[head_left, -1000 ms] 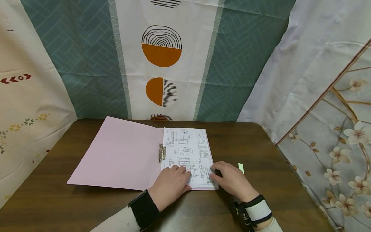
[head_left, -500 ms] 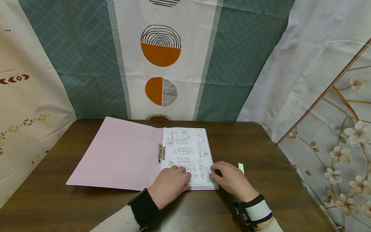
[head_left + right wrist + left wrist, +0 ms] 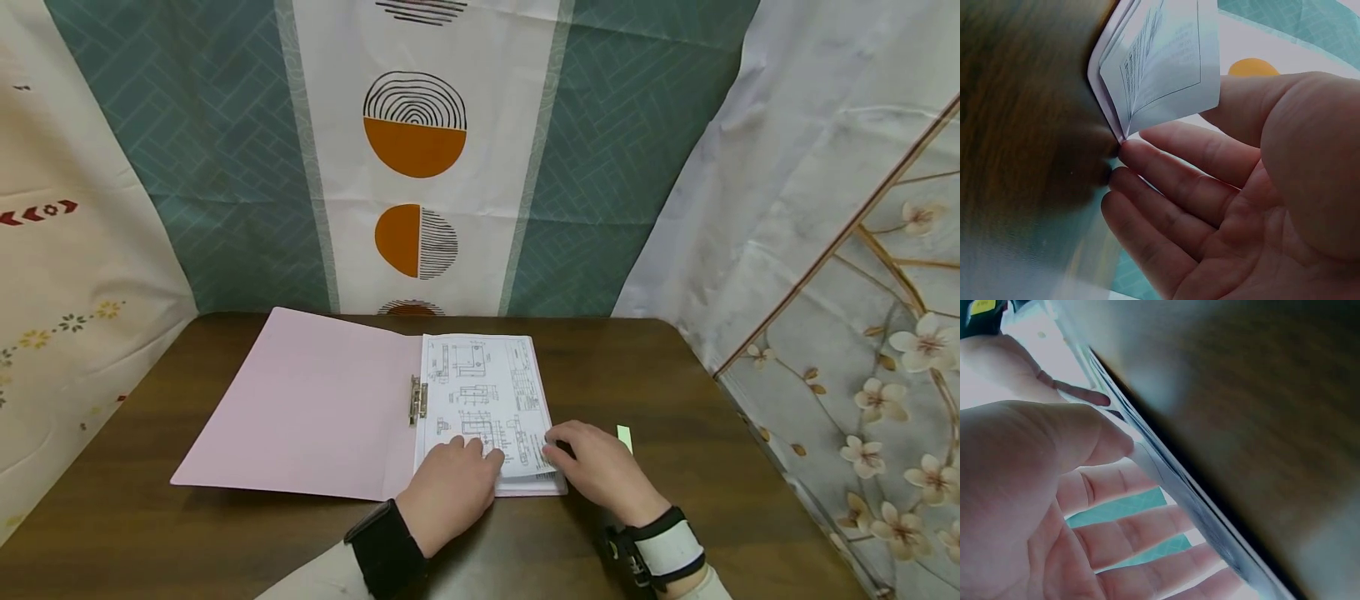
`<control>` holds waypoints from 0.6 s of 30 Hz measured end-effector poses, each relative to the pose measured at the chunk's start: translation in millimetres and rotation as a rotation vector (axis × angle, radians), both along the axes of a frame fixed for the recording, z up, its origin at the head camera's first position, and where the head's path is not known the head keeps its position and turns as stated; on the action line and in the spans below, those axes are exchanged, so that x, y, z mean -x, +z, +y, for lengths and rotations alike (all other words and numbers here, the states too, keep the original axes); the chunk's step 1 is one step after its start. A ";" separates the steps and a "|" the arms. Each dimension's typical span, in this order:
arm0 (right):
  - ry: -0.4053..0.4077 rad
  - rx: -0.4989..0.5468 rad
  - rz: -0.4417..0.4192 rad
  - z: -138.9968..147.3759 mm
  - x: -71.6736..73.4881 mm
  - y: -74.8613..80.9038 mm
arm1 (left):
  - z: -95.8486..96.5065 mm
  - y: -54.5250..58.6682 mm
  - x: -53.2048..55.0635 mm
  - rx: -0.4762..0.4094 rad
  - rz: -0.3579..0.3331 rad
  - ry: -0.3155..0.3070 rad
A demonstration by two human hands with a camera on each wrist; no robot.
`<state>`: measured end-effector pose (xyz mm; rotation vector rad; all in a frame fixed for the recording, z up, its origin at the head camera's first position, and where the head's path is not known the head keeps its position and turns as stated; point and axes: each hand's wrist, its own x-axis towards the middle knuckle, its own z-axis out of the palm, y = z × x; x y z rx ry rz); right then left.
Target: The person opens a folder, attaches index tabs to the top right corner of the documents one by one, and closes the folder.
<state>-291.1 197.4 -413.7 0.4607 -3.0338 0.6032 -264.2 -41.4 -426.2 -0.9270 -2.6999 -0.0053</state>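
Observation:
A pink folder (image 3: 322,408) lies opened on the table, a metal clip (image 3: 414,400) at its spine. On its right half sits a stack of white sheets printed with technical drawings. My left hand (image 3: 457,492) is at the stack's near edge, fingers over the top sheet of paper (image 3: 495,375); the left wrist view shows its thumb (image 3: 1107,440) against the sheet's raised edge. My right hand (image 3: 603,467) is beside the near right corner, fingers loosely extended along the stack's edge. In the right wrist view, the raised sheet corner (image 3: 1172,81) covers its thumb tip.
A small pale green tab (image 3: 624,435) lies on the brown wooden table (image 3: 615,367) behind the right hand. Patterned curtains (image 3: 585,242) hang at the back and both sides. Dark wrist straps (image 3: 386,546) are worn on the forearms.
The left hand has shifted slightly right. The top sheet's near edge has lifted and moved away from the lower edge, showing pages beneath. The right hand stays in place.

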 end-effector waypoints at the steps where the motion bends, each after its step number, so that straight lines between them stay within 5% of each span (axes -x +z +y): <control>1: 0.003 0.004 0.006 0.4 0.1 0.0 | 1.9 -0.1 -0.4 0.007 0.010 0.005; 18: -0.010 -0.029 0.002 7.7 -3.4 3.0 | 2.9 -5.9 -1.7 0.027 0.091 0.004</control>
